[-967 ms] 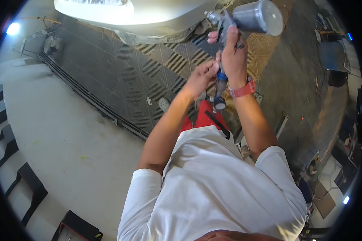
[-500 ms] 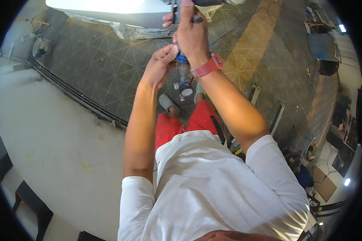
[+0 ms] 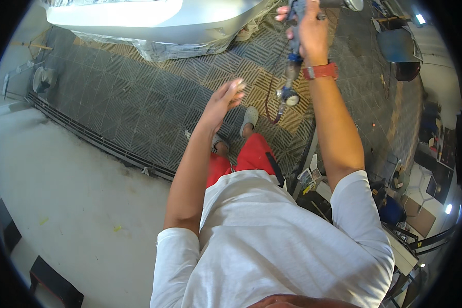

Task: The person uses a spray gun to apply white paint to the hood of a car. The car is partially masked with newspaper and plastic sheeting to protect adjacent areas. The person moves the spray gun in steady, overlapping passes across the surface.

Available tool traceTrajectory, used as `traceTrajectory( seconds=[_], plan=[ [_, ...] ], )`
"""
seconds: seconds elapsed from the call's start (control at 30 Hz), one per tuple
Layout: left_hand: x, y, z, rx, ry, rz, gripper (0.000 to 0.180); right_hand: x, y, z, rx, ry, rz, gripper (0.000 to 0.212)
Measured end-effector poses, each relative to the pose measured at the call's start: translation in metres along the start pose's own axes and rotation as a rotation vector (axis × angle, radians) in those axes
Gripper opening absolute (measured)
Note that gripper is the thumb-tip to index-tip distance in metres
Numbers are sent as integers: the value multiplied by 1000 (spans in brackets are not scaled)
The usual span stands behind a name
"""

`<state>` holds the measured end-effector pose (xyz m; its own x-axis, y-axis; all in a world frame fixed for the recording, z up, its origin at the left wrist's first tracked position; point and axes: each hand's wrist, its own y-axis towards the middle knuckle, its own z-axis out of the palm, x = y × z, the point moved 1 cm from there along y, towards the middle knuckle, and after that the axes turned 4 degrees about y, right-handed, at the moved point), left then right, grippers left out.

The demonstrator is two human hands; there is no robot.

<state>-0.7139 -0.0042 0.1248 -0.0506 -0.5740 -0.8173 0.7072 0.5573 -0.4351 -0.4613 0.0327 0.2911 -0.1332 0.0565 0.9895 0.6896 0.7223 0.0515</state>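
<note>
My right hand (image 3: 313, 38) is wrapped round the grey handle of a spray gun (image 3: 294, 45), held out ahead and to the right. The gun's upper part is cut off by the top edge. Below the handle hang a blue fitting, a clear inline filter and a small round pressure gauge (image 3: 291, 99). A thin dark red hose (image 3: 270, 105) loops near the gauge. My left hand (image 3: 224, 104) is apart from the gun, above my feet; its fingers are curled against the thumb, and I see nothing in them.
A glossy silver-white car body part (image 3: 154, 23) stands ahead, with crumpled masking plastic (image 3: 185, 50) along its lower edge. Dark grating tiles (image 3: 138, 87) cover the floor. A pale wall (image 3: 77, 169) rises on the left. Equipment and a blue-grey panel (image 3: 397, 46) stand on the right.
My right hand has moved to the right with the spray gun. My left hand has come away from the gun's lower fittings. More of the car part shows, and my feet have shifted.
</note>
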Motion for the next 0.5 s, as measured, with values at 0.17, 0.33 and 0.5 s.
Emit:
traceTrajectory(
  seconds=[0.17, 0.33, 0.5],
  plan=[
    [148, -83, -96, -334, -30, -351, 61, 5, 26, -27, -145, 50, -77, 60],
    [151, -89, -129, -472, -84, -341, 60, -18, -1, -14, -179, 69, -6, 61],
    [-48, 30, -84, -453, -224, 256, 69, -34, -56, 35, 143, 171, 37, 52]
  ],
)
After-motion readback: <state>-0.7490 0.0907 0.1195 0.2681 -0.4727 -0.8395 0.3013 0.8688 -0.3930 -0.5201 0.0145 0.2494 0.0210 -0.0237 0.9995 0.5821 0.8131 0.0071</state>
